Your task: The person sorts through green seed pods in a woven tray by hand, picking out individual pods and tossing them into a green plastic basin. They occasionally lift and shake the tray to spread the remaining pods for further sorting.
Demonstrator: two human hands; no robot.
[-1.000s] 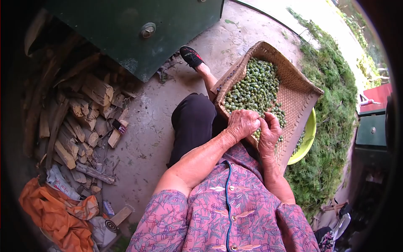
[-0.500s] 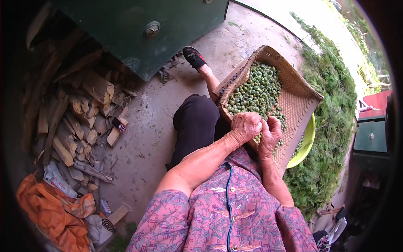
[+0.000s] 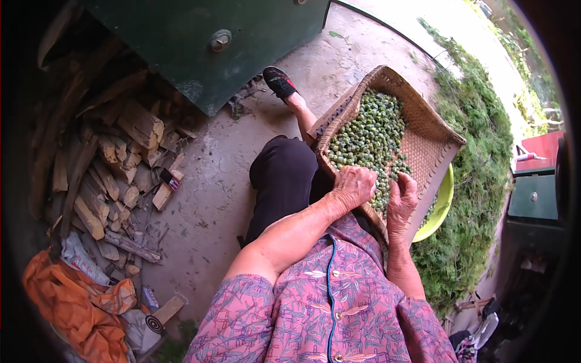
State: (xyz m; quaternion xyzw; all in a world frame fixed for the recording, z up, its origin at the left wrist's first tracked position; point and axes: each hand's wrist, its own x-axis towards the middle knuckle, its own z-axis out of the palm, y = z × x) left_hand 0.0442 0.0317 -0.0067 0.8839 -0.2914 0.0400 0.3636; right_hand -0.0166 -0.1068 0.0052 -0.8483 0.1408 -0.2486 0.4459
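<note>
A woven scoop-shaped basket point(image 3: 427, 130) rests tilted by my lap, with a heap of small round green fruits point(image 3: 369, 130) spread inside it. Over its near edge, my left hand point(image 3: 355, 186) is closed with the fingers curled; whatever they grip is hidden. Just to the right, apart from it, my right hand point(image 3: 402, 202) hovers above the basket's near part. Its fingers are bent, with the thumb standing off from them, and I see nothing held there.
A yellow-green basin point(image 3: 446, 202) sits partly under the basket's right side. Cut green branches point(image 3: 469, 199) lie along the right. Split firewood point(image 3: 142, 124) is piled at left, beneath a dark green panel point(image 3: 254, 42). An orange cloth point(image 3: 69, 308) lies lower left.
My right hand has drawn away from my left, moving slightly right and down, and its thumb and fingers have parted. My left hand stays nearly in place.
</note>
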